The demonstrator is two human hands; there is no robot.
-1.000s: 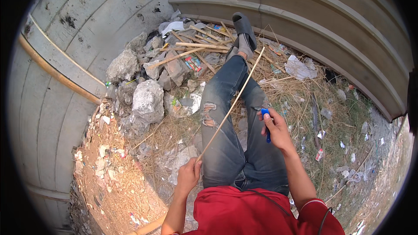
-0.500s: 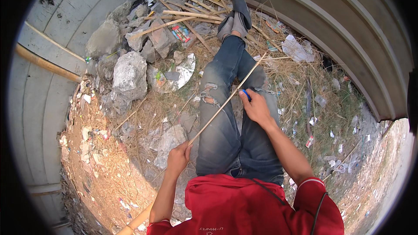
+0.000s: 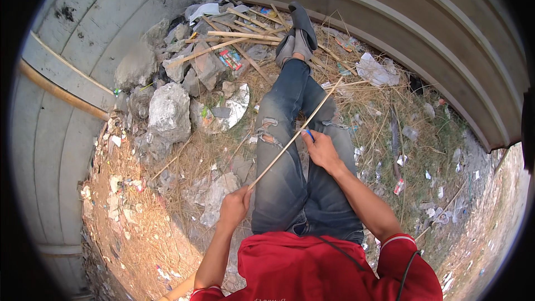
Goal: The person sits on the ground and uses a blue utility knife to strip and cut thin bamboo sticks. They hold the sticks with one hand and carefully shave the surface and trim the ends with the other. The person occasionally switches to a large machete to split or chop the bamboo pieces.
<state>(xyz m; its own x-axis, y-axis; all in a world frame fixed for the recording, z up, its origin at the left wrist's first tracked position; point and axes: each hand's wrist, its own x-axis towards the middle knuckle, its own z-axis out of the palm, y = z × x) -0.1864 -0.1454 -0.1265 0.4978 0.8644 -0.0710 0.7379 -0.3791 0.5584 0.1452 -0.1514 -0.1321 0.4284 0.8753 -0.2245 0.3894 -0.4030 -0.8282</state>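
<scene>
From where I stood, the right hand had made the change: a second ago it hung to the right of the long, thin, pale tan stick, clear of it, and now it had come across and met the stick past the middle. Over the last half second it had also slipped a little nearer to the left hand. I took that to mean the small blue plastic tool had gone from waiting to working along the stick, though its working edge was hidden from me.

The left hand's fingers were pinching the stick's near end, much as before. The right hand's fingers were curled around the tool, with only a sliver of blue showing; whether they also gripped the stick, I could not tell. The stick slanted over the faded, torn dark-blue jeans, its far end unsupported beyond the right hand.
</scene>
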